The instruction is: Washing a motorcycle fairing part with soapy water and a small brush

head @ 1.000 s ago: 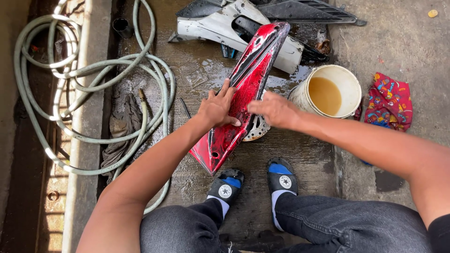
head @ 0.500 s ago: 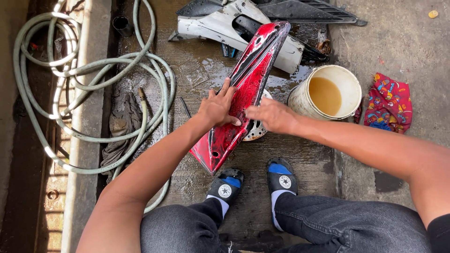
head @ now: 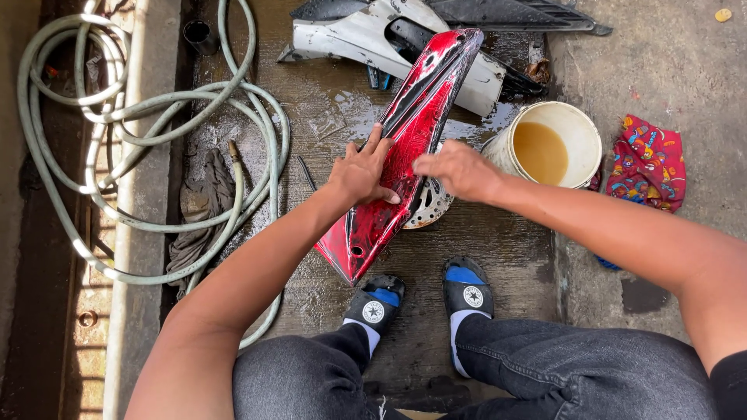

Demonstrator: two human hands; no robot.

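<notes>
**Fingers spread on a wet red panel**

Fingers of the left hand (head: pixel 362 173) lie flat and splayed across the red motorcycle panel (head: pixel 405 148), thumb hooked round its near edge — pressing it, not clamped shut. Over on the right hand (head: pixel 459 169), the fingers curl loosely against the panel's other edge; whether they pinch anything underneath, I cannot tell, the knuckles hide it.

That panel stands tilted, its pointed lower end down on the wet concrete floor (head: pixel 513 257) just ahead of the black-and-blue slippers (head: pixel 420 299), its top leaning away toward the white body panel (head: pixel 389 43) behind it. Peeking out under the red panel's right edge is a round perforated metal disc (head: pixel 429 206). Right of the panel sits a white bucket (head: pixel 552 144) of murky brown water, and beyond that a patterned red cloth (head: pixel 650 163). Well left of the panel, a pale green hose (head: pixel 156 179) coils round a grey rag (head: pixel 206 202).

Risk from here, I'd judge: the glossy surface is slick, and an open-palm hold could let it slide off its tip and scrape on the concrete. A jerk rightward could also knock the bucket.
</notes>
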